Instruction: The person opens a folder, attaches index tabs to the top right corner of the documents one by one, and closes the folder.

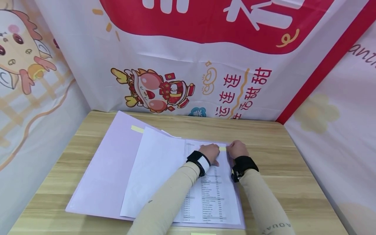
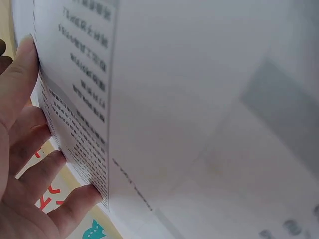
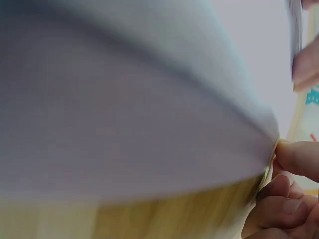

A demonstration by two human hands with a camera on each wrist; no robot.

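An open lilac folder (image 1: 105,169) lies on the wooden table, bearing paper sheets. On its right side is a printed sheet (image 1: 211,195) with rows of text and grey bands; a blank white page (image 1: 155,169) lies to the left. My left hand (image 1: 210,153) rests on the printed sheet near its top edge, its fingers (image 2: 75,204) spread and touching the paper. Just to the right, my right hand (image 1: 237,149) pinches the top right corner of the folder, thumb over curled fingers (image 3: 279,211). Whether the sheet is also in that pinch is hard to tell.
Yellow strips show at the top, one (image 1: 222,148) between the hands and another (image 1: 137,129) on the left cover. A yellow piece (image 1: 203,233) lies at the table's front edge. Printed cloth (image 1: 176,49) hangs behind the wooden table (image 1: 282,163).
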